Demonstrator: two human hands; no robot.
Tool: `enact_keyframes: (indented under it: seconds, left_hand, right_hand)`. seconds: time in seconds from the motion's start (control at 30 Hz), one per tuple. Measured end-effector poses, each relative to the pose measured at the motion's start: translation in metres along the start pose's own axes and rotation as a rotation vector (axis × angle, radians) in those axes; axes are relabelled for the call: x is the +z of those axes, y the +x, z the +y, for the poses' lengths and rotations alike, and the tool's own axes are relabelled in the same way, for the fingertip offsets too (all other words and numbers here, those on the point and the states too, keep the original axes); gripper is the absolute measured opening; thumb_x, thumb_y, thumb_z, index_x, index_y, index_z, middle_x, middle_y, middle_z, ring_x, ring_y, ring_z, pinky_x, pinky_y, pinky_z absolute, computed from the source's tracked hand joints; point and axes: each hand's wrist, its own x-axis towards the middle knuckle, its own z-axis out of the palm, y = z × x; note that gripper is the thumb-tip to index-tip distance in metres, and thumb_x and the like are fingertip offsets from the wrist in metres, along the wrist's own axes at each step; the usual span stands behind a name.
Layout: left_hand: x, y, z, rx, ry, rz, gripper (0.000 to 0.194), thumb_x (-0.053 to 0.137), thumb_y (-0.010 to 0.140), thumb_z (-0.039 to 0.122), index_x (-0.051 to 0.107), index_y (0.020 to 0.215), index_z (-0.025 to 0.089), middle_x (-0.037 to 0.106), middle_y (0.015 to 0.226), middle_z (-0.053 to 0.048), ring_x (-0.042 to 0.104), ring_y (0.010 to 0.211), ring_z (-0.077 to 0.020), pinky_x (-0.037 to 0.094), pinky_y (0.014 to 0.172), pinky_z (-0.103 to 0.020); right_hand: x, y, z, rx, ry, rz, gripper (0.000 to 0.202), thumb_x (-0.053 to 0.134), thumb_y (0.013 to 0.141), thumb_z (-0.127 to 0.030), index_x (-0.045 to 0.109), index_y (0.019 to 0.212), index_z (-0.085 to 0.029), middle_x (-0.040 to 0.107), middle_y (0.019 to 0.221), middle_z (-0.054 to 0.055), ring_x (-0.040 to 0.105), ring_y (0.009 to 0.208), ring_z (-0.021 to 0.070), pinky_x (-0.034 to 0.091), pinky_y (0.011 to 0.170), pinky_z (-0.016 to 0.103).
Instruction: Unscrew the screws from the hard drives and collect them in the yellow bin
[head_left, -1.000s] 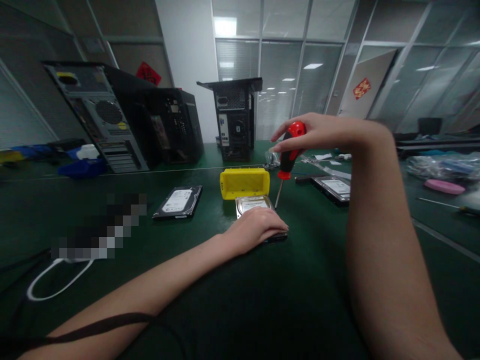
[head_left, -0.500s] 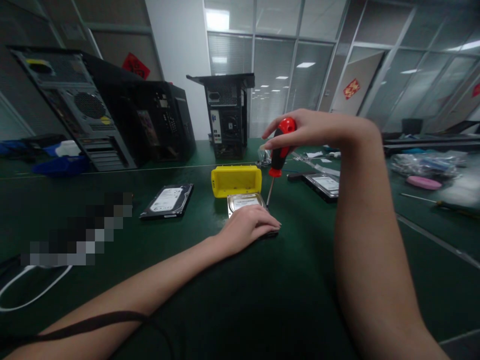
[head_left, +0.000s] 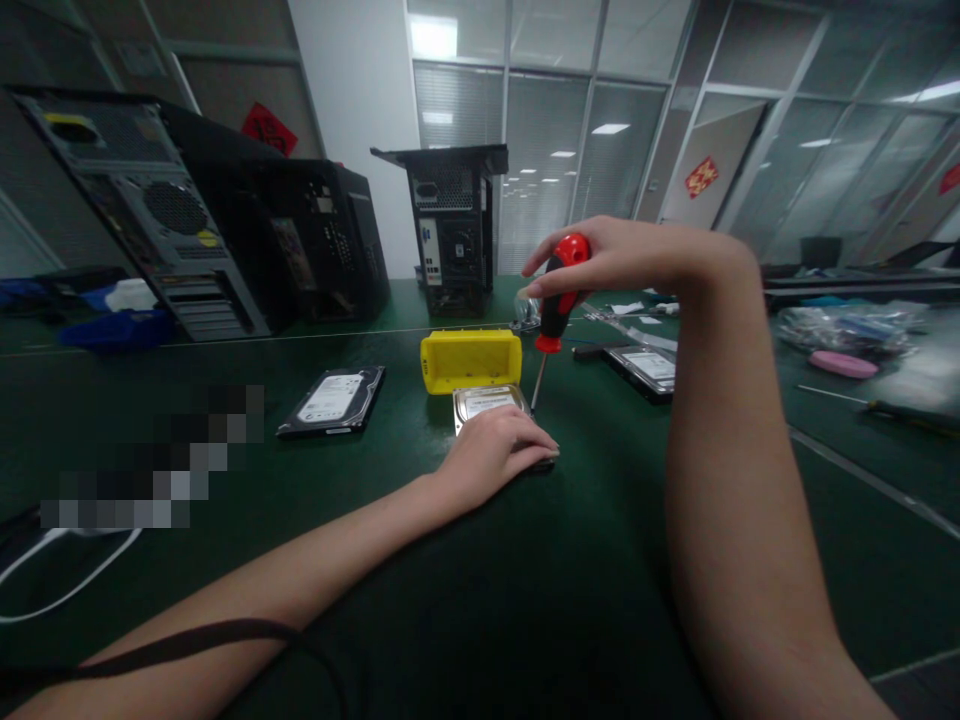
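Observation:
A silver hard drive lies on the green table, partly hidden beneath my left hand, whose fingers are wrapped over it. My right hand grips the red and black handle of a screwdriver. The screwdriver tilts slightly, with its tip down at the right edge of the drive. Just behind the drive stands a yellow bin. To the left lies another hard drive, and a third drive lies to the right, partly hidden by my right arm.
Black computer cases stand at the back left, and another case stands behind the yellow bin. Plastic bags, a pink object and another screwdriver lie at the right. A white cable is at the left.

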Motion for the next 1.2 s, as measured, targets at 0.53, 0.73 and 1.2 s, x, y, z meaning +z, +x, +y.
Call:
enact_keyframes:
  seconds: [0.53,0.73,1.2]
  left_hand:
    - [0.0,0.002,0.006,-0.033,-0.011,-0.03,0.013,0.063,0.085,0.029,0.073,0.088,0.021,0.07,0.092,-0.004,0.059,0.089,-0.0174,0.047,0.079,-0.031]
    - [0.0,-0.004,0.0,0.119,-0.013,-0.012,0.016,0.064,0.084,0.025,0.072,0.097,0.02,0.072,0.098,-0.003,0.059,0.091,-0.0178,0.049,0.081,-0.032]
    - [0.006,-0.012,0.001,0.258,0.128,0.088,0.02,0.057,0.089,0.023,0.071,0.1,0.015,0.073,0.101,-0.004,0.061,0.089,-0.0171,0.052,0.079,-0.031]
  right_hand:
    - [0.001,0.0,-0.002,-0.001,-0.008,-0.02,0.054,0.068,0.071,-0.048,0.067,0.115,-0.018,0.068,0.101,0.009,0.063,0.088,0.0226,0.053,0.081,0.035]
    - [0.0,-0.002,-0.003,-0.014,0.029,-0.034,0.053,0.07,0.068,-0.047,0.067,0.113,-0.019,0.068,0.098,0.009,0.064,0.087,0.0237,0.055,0.076,0.034]
    - [0.0,-0.002,-0.002,-0.023,0.035,-0.03,0.05,0.071,0.069,-0.047,0.068,0.11,-0.02,0.068,0.097,0.007,0.064,0.085,0.0217,0.054,0.073,0.032]
